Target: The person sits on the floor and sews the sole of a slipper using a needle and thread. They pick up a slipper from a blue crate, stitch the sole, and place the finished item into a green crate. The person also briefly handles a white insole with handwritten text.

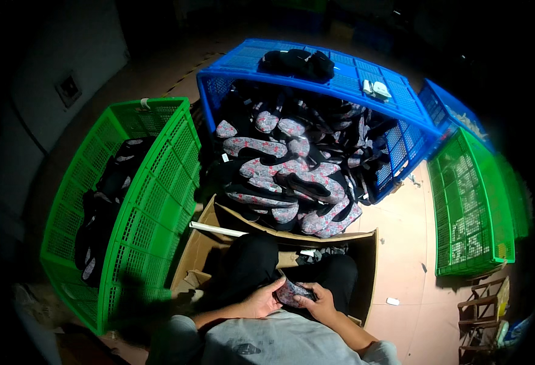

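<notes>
"Gripping anything, those hands?"

"Both are. At the lower centre of the frame, the left hand (pixel 262 301) and right hand (pixel 321 302) close on opposite ends of what looks like a dark, flower-flecked slip-on shoe (pixel 290 294). I can't tell which end is the toe."

"Which step is that?"

"Handling or checking a single shoe, I'd judge. Turning it would call for one hand to loosen while the other keeps hold."

"Where does it lie?"

"Directly between the hands, over the lap, near a cardboard box (pixel 369 263). To the left stands a green mesh crate (pixel 149 225) holding dark shoes (pixel 91 240). Farther off, at upper centre, floral slip-on shoes (pixel 319 185) heap at the mouth of a blue mesh crate (pixel 410 118), a black bundle (pixel 298 64) on top."
</notes>
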### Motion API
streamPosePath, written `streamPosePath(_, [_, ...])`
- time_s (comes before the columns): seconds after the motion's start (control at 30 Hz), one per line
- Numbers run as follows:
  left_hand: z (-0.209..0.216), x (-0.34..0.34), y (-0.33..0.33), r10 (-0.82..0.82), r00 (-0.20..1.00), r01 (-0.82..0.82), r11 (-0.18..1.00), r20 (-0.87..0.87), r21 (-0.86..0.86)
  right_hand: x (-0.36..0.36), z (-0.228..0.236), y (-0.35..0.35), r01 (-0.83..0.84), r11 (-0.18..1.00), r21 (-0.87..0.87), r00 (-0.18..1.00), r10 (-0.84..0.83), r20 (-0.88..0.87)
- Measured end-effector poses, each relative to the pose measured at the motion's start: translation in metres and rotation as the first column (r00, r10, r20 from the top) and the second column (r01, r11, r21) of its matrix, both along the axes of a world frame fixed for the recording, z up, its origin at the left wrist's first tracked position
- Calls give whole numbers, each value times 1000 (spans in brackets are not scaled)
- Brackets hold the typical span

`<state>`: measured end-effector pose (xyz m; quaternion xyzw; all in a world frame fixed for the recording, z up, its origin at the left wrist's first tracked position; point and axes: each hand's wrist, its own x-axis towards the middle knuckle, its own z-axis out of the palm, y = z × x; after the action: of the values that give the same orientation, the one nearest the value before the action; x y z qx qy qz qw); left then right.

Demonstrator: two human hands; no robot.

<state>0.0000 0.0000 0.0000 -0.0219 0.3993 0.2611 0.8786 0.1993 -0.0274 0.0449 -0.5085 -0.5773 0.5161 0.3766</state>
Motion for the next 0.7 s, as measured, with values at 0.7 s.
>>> streamPosePath(0.7, [46,-34,17,99,994,-74,897,-36,435,-35,10,7,-8,962,272,972,72,-224])
